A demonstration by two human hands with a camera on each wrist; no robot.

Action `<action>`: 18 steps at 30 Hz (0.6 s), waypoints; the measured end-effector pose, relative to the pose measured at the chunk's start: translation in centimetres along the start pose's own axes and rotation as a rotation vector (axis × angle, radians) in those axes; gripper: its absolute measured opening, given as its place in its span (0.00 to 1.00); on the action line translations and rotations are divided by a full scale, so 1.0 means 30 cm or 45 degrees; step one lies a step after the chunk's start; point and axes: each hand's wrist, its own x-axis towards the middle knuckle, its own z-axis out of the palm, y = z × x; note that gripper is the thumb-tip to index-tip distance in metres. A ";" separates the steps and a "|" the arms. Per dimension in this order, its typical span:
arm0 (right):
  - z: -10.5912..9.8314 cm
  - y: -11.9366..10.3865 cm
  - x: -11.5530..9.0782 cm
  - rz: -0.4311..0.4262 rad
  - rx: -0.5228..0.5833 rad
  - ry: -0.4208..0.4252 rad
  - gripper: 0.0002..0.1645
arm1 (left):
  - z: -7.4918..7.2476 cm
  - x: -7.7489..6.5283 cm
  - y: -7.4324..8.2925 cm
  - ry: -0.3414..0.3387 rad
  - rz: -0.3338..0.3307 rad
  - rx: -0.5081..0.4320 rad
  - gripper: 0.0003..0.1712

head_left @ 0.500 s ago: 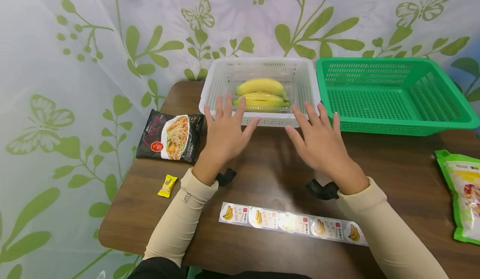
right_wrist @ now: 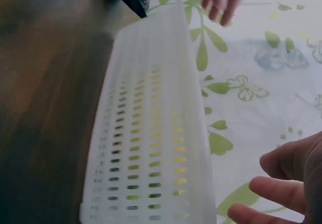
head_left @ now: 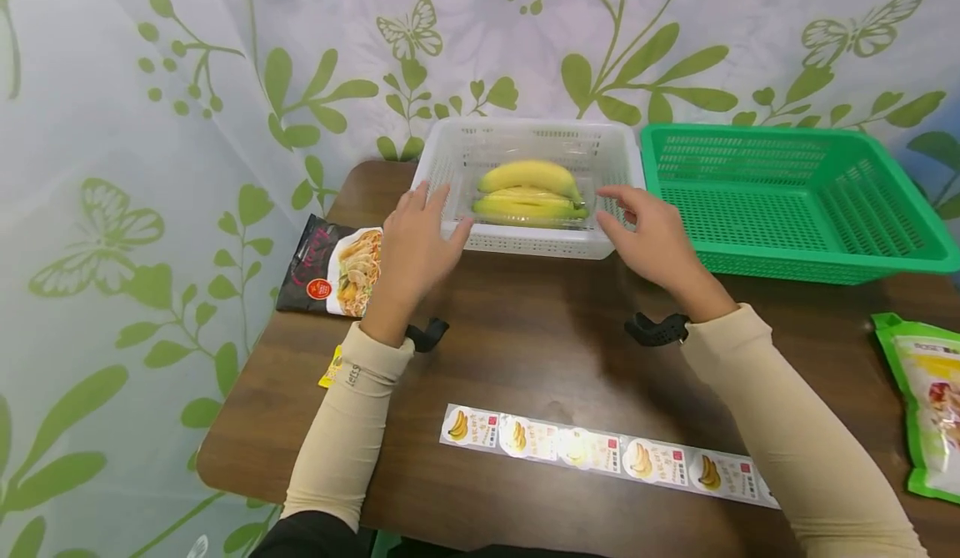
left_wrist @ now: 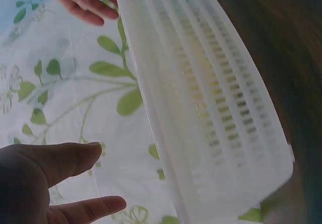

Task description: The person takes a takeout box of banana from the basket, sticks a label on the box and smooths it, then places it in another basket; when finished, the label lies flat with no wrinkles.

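Several yellow bananas (head_left: 527, 177) lie in a clear plastic box inside the white basket (head_left: 536, 243) at the back of the table. My left hand (head_left: 422, 245) hovers by the basket's front left corner, fingers spread and holding nothing. At the front right part of the basket, my right hand (head_left: 654, 241) reaches over the rim with bent, parted fingers and nothing between them. In the left wrist view, the thumb and a finger (left_wrist: 95, 206) are apart, beside the basket's wall (left_wrist: 216, 108). Fingers (right_wrist: 279, 191) of the right hand are likewise apart from the basket in the right wrist view.
A green basket (head_left: 810, 264) stands right of the white one. To the left lie a black noodle packet (head_left: 318, 266) and a small yellow sachet (head_left: 330, 368), partly behind my sleeve. A banana sticker strip (head_left: 543, 441) runs along the front. A green-edged bag (head_left: 933, 408) lies far right.
My hands have moved apart, the left one leftward and the right one up and rightward, toward the basket's two sides. The right fingers are more bent. The bananas stay put.
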 end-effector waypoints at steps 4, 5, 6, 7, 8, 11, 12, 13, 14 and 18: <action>-0.010 0.001 0.044 0.042 0.018 -0.050 0.30 | -0.010 0.019 -0.062 0.056 -0.066 -0.050 0.36; -0.008 0.002 0.054 0.050 0.019 -0.065 0.31 | -0.014 0.022 -0.076 0.051 -0.091 -0.064 0.36; -0.006 0.002 0.064 0.062 0.022 -0.083 0.32 | -0.017 0.024 -0.089 0.053 -0.107 -0.075 0.35; -0.003 0.003 0.074 0.073 0.029 -0.098 0.33 | -0.019 0.025 -0.102 0.052 -0.126 -0.084 0.35; 0.001 0.003 0.084 0.085 0.036 -0.112 0.34 | -0.021 0.026 -0.114 0.049 -0.146 -0.093 0.34; 0.014 0.004 0.114 0.107 0.044 -0.143 0.35 | -0.023 0.028 -0.147 0.025 -0.214 -0.130 0.34; 0.017 0.004 0.123 0.114 0.034 -0.155 0.36 | -0.021 0.029 -0.158 0.012 -0.234 -0.140 0.34; 0.020 0.004 0.131 0.116 0.020 -0.167 0.37 | -0.018 0.030 -0.167 -0.007 -0.254 -0.156 0.34; 0.023 0.003 0.140 0.120 0.007 -0.183 0.37 | -0.014 0.032 -0.178 -0.024 -0.267 -0.170 0.34; 0.027 0.000 0.169 0.131 -0.056 -0.257 0.40 | 0.007 0.044 -0.218 -0.091 -0.266 -0.295 0.33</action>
